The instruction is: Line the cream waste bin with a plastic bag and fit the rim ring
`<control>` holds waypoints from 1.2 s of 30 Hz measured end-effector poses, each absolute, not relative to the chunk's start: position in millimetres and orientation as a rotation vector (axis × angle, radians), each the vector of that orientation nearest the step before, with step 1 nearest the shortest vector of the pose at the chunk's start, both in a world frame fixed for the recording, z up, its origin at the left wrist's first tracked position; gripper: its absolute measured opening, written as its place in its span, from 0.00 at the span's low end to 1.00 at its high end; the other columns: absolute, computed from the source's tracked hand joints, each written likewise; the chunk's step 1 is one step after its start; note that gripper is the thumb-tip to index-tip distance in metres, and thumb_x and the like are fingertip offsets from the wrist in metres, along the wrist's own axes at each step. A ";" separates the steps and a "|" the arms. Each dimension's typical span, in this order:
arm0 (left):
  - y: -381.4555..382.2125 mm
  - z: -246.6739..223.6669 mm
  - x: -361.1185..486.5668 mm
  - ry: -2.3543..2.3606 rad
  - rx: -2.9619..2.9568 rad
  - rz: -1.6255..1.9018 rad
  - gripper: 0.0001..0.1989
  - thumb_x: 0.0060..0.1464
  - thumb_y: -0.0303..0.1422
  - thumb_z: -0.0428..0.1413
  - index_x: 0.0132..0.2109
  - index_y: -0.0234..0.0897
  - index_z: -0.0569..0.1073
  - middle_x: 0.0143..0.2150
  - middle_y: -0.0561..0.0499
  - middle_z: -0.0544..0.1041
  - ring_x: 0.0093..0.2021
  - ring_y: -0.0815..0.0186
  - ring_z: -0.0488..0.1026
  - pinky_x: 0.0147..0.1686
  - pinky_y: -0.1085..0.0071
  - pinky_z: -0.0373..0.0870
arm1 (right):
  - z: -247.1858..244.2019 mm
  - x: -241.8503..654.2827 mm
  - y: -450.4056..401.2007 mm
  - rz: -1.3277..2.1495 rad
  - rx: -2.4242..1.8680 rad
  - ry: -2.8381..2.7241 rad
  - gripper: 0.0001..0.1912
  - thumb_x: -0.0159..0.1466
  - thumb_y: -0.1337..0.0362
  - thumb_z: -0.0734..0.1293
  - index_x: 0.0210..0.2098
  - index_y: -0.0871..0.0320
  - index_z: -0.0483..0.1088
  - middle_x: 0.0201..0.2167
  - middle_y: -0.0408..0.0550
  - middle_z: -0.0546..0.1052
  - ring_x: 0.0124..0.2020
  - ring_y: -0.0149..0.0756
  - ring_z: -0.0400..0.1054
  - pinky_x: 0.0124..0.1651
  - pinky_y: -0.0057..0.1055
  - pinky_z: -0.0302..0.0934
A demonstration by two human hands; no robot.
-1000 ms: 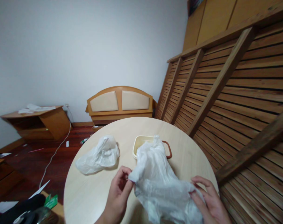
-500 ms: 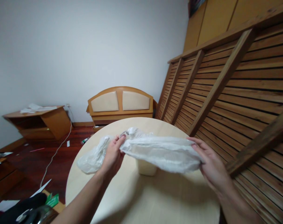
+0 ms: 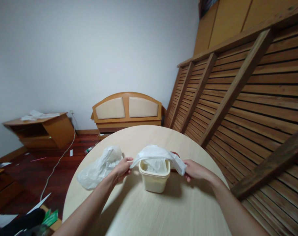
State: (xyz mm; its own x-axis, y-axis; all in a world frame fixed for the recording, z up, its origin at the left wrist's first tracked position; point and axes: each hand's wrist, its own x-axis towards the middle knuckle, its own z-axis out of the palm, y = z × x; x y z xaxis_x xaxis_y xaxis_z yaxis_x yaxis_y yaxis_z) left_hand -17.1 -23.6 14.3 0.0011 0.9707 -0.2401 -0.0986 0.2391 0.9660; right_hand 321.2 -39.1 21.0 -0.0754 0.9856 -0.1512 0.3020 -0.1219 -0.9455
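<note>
A cream plastic bin (image 3: 155, 183) stands upright on the round, pale wood table (image 3: 178, 209). A thin white plastic bag (image 3: 152, 152) is draped over its far rim and partly down inside it, while the near rim is bare. My left hand (image 3: 123, 168) pinches the bag's left edge beside the bin. On the right, my right hand (image 3: 194, 170) is closed on the bag's other edge. Left of my left hand lies a second, crumpled clear-white bag (image 3: 101, 167). A reddish-brown object (image 3: 174, 154), mostly hidden, sits behind the bin's right side.
A slatted wooden frame (image 3: 237, 98) leans along the right side. Beyond the table is a padded headboard (image 3: 126, 109). A low cabinet (image 3: 44, 131) with papers stands at the left, and a cable (image 3: 56, 164) runs over the dark red floor.
Both hands have lowered and come closer together, bringing the stretched bag from above the bin down onto its far rim and partly inside. More of the bin now shows.
</note>
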 end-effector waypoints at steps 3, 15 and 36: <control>-23.3 20.0 -22.8 1.297 1.058 1.239 0.20 0.38 0.25 0.67 0.41 0.34 0.72 0.34 0.53 0.75 0.29 0.71 0.72 0.26 0.78 0.65 | 27.9 322.9 -41.4 0.855 -1.483 -1.527 0.09 0.55 0.64 0.71 0.35 0.58 0.80 0.33 0.51 0.82 0.34 0.42 0.75 0.40 0.35 0.69; -56.2 16.6 1.3 0.794 1.661 0.998 0.64 0.44 0.52 0.69 0.75 0.39 0.37 0.76 0.35 0.47 0.74 0.46 0.50 0.72 0.49 0.47 | 30.3 269.6 -66.7 0.917 -1.099 -1.642 0.30 0.66 0.46 0.67 0.61 0.53 0.60 0.66 0.60 0.65 0.64 0.44 0.64 0.67 0.47 0.58; -89.4 3.8 -38.1 0.832 2.145 1.218 0.13 0.64 0.41 0.54 0.37 0.38 0.75 0.34 0.46 0.77 0.36 0.62 0.74 0.41 0.67 0.69 | -0.7 297.5 -132.6 0.569 -1.222 -2.055 0.13 0.66 0.53 0.67 0.33 0.53 0.77 0.45 0.53 0.76 0.53 0.49 0.70 0.59 0.52 0.63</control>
